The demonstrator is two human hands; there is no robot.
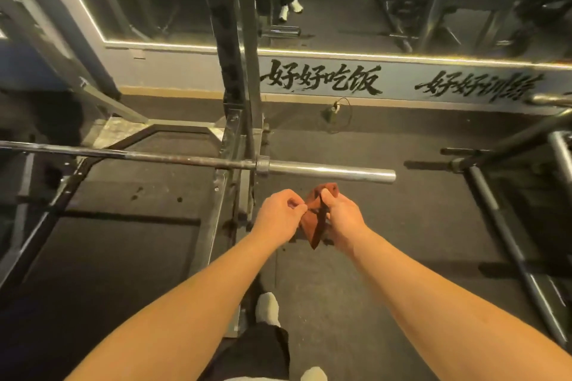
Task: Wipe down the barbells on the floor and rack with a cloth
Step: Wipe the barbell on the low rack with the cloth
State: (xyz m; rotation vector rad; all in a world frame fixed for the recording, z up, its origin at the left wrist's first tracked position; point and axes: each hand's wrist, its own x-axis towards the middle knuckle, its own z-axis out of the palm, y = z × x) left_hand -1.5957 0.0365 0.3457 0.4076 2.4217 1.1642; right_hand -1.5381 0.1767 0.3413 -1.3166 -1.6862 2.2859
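Note:
A steel barbell [328, 169] lies across the black rack [238, 120], its bare chrome sleeve sticking out to the right past the upright. Just in front of that sleeve I hold a rust-brown cloth [312, 223] between both hands. My left hand [280, 216] pinches one edge of it with thumb and fingers. My right hand [342, 215] grips the upper part, and the rest of the cloth hangs down between my wrists. Neither hand touches the bar.
Another dark barbell [448, 164] lies on the rubber floor at right beside a second frame [507, 244]. A mirror and a wall strip with painted characters [322, 80] run along the back. A small cabled device [332, 110] lies by the wall. My shoes [267, 308] stand below.

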